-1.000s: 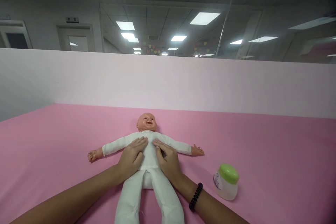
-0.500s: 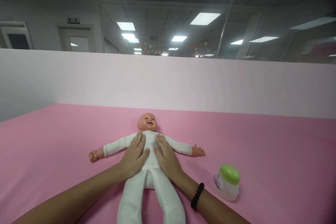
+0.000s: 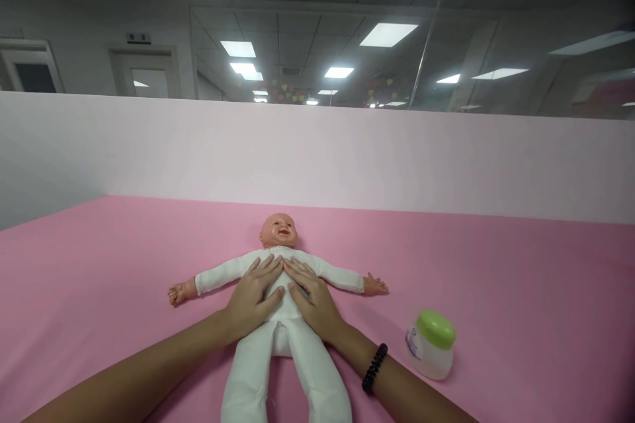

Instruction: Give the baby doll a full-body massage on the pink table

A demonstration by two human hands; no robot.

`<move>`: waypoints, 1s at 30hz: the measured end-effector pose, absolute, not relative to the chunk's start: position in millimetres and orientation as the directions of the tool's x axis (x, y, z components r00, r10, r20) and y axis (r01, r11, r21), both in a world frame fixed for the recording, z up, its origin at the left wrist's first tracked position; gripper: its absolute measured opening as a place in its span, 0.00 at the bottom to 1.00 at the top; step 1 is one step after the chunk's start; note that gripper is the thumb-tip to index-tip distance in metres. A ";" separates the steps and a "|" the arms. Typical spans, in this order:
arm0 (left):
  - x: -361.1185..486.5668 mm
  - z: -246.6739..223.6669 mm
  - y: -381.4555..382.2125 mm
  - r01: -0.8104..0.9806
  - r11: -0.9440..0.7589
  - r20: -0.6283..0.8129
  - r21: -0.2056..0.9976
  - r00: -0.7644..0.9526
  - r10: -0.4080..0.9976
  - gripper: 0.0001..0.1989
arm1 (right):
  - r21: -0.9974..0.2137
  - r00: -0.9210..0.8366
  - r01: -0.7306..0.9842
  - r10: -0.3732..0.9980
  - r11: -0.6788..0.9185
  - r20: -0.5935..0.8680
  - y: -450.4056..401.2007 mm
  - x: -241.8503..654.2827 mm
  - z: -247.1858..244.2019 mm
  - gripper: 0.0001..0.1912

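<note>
A baby doll (image 3: pixel 284 337) in a white cloth body lies on its back, head away from me, both arms spread wide. Flat on the left of its chest rests my left hand (image 3: pixel 254 294), fingers stretched out and angled inward. My right hand (image 3: pixel 315 299) lies flat on the other side of the chest in the same way. The fingertips of both hands come close together at the middle of the upper chest. Neither hand grasps anything. A black coiled band (image 3: pixel 374 369) circles my right wrist.
A jar (image 3: pixel 430 347) with a green lid and clear body stands to the right of my right forearm. Pink padding (image 3: pixel 520 304) covers the surface under the doll. Behind it rises a low white wall (image 3: pixel 317 155), with glass panels above.
The fingers of both hands have turned inward across the doll's chest, bringing the fingertips from apart to nearly touching. The doll and the jar have stayed in place.
</note>
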State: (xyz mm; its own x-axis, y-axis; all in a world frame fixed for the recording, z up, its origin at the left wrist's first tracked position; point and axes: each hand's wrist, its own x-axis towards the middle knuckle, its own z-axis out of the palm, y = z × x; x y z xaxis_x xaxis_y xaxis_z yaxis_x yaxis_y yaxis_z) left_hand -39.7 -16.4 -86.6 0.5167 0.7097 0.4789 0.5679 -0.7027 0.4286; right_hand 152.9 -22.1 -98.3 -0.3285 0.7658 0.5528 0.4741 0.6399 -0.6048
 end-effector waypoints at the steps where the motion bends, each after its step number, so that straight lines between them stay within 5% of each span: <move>1: -39.4 -84.9 -17.0 0.603 -0.674 0.442 0.427 0.511 0.738 0.28 | -0.629 -0.330 0.500 0.802 0.595 0.497 -21.7 153.0 -97.2 0.26; 7: -36.6 -87.7 -14.7 0.727 -0.463 0.317 0.507 0.342 0.884 0.36 | -0.710 -0.135 0.625 0.940 0.325 0.312 -17.7 149.0 -99.1 0.34; 13: -38.6 -92.9 -6.4 0.729 -0.449 0.326 0.516 0.318 0.890 0.34 | -0.674 0.011 0.721 0.970 0.162 0.245 -17.9 149.3 -93.2 0.36; 22: -143.5 -91.6 0.3 0.916 -0.401 0.416 -0.031 0.376 0.828 0.29 | -0.241 0.138 0.968 0.958 -0.076 0.250 -19.2 204.0 -85.2 0.33; 26: -190.5 -89.4 -3.2 0.962 -0.238 0.375 0.130 0.175 0.910 0.21 | -0.338 0.317 0.912 0.921 -0.231 0.226 -16.3 237.6 -85.8 0.32; 30: -198.2 -86.1 -4.6 0.843 -0.138 0.278 0.519 -0.015 0.960 0.14 | -0.526 0.502 0.794 0.816 -0.303 0.288 -10.7 261.2 -93.0 0.23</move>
